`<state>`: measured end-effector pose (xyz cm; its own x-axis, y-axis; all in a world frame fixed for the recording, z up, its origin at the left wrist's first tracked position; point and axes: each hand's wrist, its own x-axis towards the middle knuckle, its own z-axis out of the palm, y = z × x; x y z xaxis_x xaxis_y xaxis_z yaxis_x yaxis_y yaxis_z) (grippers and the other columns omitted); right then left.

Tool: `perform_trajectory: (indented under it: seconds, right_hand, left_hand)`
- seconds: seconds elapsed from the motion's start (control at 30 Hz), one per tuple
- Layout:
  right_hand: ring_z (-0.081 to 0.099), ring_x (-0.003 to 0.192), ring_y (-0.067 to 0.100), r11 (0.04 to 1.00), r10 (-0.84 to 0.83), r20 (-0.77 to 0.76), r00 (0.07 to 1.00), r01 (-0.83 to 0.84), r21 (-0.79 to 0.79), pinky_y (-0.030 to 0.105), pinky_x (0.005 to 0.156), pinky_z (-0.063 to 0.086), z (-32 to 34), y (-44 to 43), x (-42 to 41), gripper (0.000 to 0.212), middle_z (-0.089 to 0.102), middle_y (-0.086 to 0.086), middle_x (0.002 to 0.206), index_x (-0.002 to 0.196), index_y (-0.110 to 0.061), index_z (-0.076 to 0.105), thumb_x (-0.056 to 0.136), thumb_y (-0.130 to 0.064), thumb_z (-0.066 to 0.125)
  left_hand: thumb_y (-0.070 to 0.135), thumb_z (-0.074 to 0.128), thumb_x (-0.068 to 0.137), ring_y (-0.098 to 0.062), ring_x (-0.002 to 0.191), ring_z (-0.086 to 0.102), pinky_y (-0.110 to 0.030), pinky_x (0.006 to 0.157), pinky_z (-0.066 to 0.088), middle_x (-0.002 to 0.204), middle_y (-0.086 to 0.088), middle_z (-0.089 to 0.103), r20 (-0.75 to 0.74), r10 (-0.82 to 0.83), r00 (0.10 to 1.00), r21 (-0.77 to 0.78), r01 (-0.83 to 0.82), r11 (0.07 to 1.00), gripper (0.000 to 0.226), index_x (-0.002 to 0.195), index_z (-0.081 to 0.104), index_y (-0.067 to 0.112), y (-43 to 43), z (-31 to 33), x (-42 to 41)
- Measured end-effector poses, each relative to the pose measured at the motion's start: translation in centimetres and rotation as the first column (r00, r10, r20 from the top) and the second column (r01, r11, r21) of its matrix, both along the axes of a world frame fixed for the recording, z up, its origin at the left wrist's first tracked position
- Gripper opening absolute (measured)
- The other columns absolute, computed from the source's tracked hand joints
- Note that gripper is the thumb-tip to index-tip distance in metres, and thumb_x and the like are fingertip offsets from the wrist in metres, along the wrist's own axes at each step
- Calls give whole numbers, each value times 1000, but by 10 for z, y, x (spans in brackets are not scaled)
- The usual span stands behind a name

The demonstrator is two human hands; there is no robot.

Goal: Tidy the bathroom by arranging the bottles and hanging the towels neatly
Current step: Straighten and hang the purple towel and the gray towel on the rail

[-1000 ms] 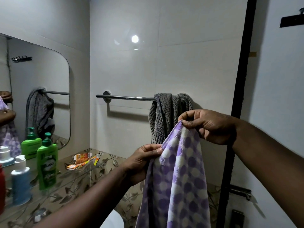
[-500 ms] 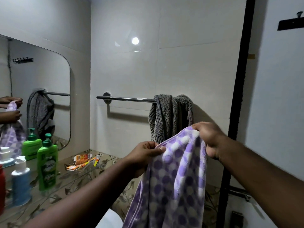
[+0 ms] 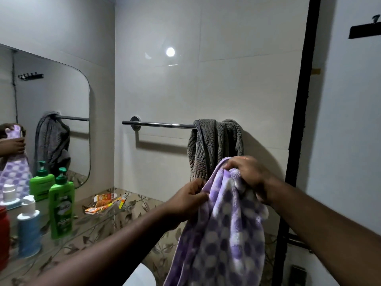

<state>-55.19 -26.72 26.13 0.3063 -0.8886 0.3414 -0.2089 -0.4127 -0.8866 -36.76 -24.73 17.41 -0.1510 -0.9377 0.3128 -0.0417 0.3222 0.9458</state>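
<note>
The purple checked towel [image 3: 222,234] hung lengthwise in front of the person, below the towel rail [image 3: 158,125], probably so its top edge could be evened before draping. The grey towel [image 3: 214,145] sat bunched at the rail's right end, leaving bare bar to its left. The right hand [image 3: 249,176] clutched the top corner, fingers curled round cloth; the left hand [image 3: 186,200] pinched the edge lower down.

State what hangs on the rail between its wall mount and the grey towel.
Nothing: in the head view, the rail is bare from its wall mount to the grey towel, bunched at its right end.
</note>
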Motion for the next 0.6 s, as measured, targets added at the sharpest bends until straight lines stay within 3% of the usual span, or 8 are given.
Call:
perform_trajectory:
  seconds: [0.07,0.13,0.2,0.3,0.37,0.43,0.5,0.6]
  right_hand:
    - [53,75,31,981,61,159,985,-89,171,37,65,45,-2,0,0,14,61,20,81,81,-9,70,82,-22,64]
    - [58,82,38,923,183,153,971,-224,314,43,75,51,-4,3,0,44,65,29,93,94,7,66,78,-33,72]
    - [65,79,37,885,293,197,936,-343,314,43,78,56,-3,5,1,57,70,32,92,99,18,63,79,-34,78]
    - [57,50,24,913,220,393,893,-330,240,31,55,53,3,1,4,29,51,13,64,65,-9,57,78,-18,81]
    - [46,47,19,961,134,432,892,-224,164,27,55,43,4,-8,4,36,40,6,57,56,-17,51,76,-10,79]
    - [44,49,18,988,78,392,917,-123,91,27,56,41,5,-9,4,34,46,2,51,52,-19,57,75,-5,78]
    - [47,49,17,999,37,279,959,-34,-13,25,52,42,4,-9,2,31,52,3,51,53,-16,62,74,1,77]
    - [54,65,17,984,25,-79,997,-38,-173,30,62,44,2,-7,-3,14,63,9,65,65,-4,69,70,1,82]
  left_hand:
    - [11,49,82,-40,99,56,-55,85,39,113,-41,63,30,-51,998,81,48,996,43,118,52,-13,1,-7,0]
    - [12,49,86,-42,102,60,-57,92,44,121,-41,62,9,-62,998,87,61,994,41,119,55,-12,2,-4,2]
    - [19,51,87,-35,94,61,-52,85,47,105,-29,68,-24,-2,1000,31,2,1000,36,112,58,-7,0,4,3]
    - [32,52,87,-9,71,45,-33,66,37,75,11,54,206,222,953,-302,-154,941,7,91,56,27,-2,7,2]
    - [39,50,87,-6,63,42,-34,61,39,70,12,50,434,396,809,-518,-136,845,6,90,44,38,-3,-1,1]
    - [40,50,83,-14,68,46,-38,63,41,77,10,53,519,492,699,-593,-120,796,15,91,39,32,-3,-7,3]
    - [27,53,78,-21,75,51,-41,67,42,83,3,57,531,515,673,-572,-164,803,15,87,41,23,-8,-8,9]
    - [7,56,80,-15,75,50,-37,66,40,79,-3,59,414,439,797,-433,-252,866,6,85,54,8,-14,-3,11]
